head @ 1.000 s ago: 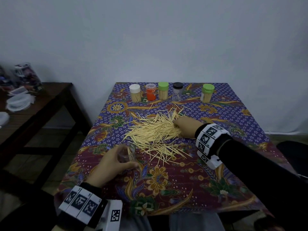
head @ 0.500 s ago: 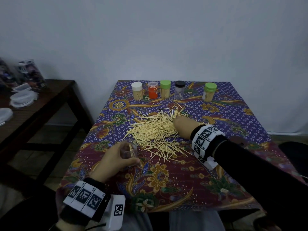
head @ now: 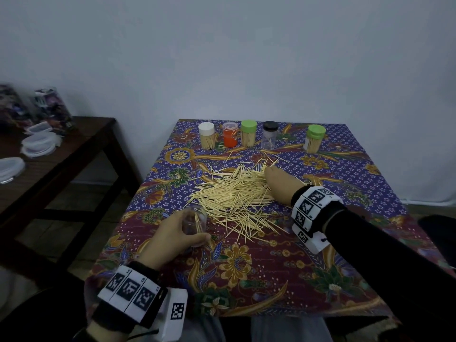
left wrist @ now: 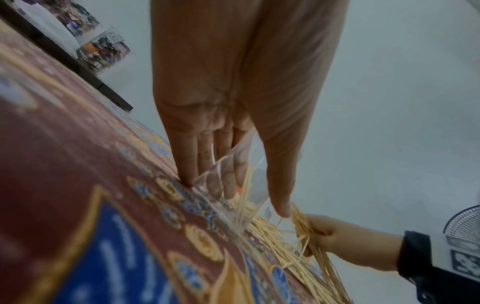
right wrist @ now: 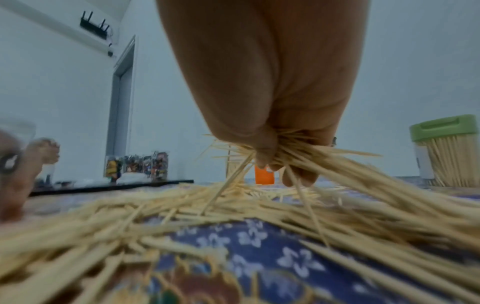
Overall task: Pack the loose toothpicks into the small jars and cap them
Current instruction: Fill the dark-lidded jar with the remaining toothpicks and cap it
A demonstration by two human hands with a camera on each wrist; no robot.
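Right hand [head: 276,180] pinches a bunch from the loose pale wooden toothpicks [head: 234,193] mid-table. Small clear plastic jar [head: 196,222], upright and uncapped, sits gripped in left hand [head: 172,238], down-left of the right hand, nearer the person.

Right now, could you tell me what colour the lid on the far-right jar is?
Light green; the lid shows best in the head view.

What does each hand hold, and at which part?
Left hand: small clear plastic jar, round its side wall. Right hand: bunch of pale wooden toothpicks, pinched near one end.
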